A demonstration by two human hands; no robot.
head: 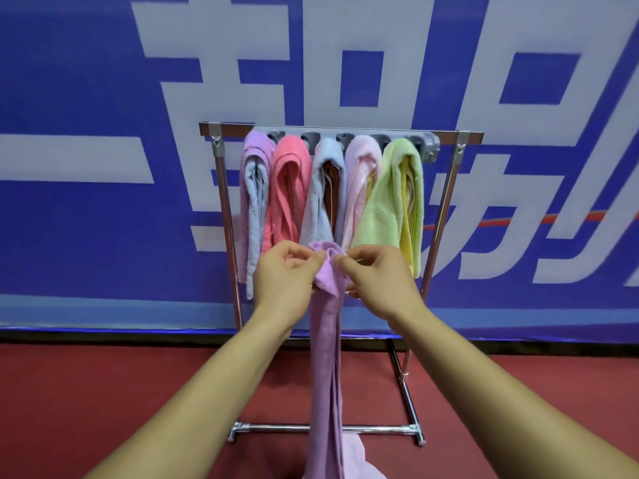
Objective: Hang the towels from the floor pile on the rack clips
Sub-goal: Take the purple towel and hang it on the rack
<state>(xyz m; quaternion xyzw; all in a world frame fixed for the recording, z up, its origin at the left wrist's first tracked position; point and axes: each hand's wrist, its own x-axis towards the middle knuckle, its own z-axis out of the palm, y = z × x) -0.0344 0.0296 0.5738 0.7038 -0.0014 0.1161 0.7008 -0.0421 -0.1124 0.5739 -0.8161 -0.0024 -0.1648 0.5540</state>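
Both my hands, left [287, 274] and right [375, 276], pinched the top edge of a lilac towel [326, 340] trailing to the red floor [86, 392]. Beyond it, five towels hung on the rack [345, 127]. Large white characters crossed the blue banner [86, 98]; I couldn't read them.

Bright even light, faint shadows, soft focus, wide-angle bending at edges.

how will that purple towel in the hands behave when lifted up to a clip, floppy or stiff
Probably very floppy: the purple towel hangs straight down in a narrow bunch below the left hand and right hand. It looks light, since fingertip pinches hold it. Its lower end may drag, as it reaches toward the red floor.
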